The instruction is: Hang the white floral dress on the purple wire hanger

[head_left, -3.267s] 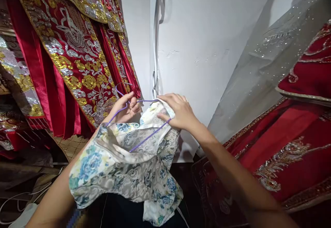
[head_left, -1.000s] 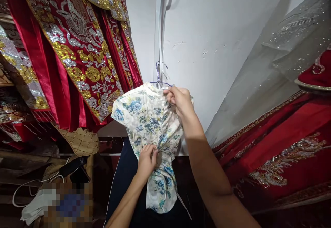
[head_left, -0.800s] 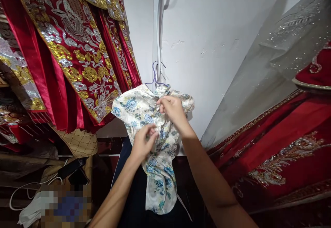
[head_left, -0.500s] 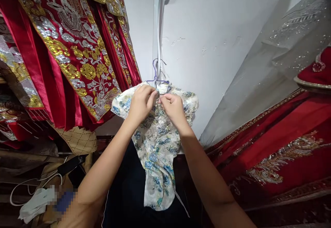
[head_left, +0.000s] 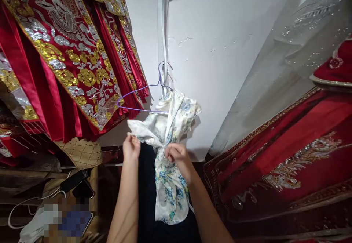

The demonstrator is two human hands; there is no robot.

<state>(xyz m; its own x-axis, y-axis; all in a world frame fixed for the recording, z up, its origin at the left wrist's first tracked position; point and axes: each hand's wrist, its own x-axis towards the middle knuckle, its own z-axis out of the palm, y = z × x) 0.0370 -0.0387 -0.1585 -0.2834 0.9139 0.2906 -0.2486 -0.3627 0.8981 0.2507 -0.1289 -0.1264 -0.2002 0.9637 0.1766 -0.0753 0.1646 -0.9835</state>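
Note:
A white garment with blue flowers hangs from a purple wire hanger. The hanger's left arm is bare, while its right side is hidden inside the garment. At the left, my left hand has its fingers closed on the edge of the garment's loose left sleeve part. My right hand grips the garment near its middle front, where the cloth is bunched. The garment's lower part dangles in front of dark cloth.
Red embroidered garments with gold and silver hang at the left, close to the hanger. More red beaded garments and a sheer plastic cover stand at the right. A phone and white cable lie at lower left.
The garment's left shoulder has come off the hanger, baring its purple arm. My left hand moved down and left with the sleeve part; my right hand moved down along the front.

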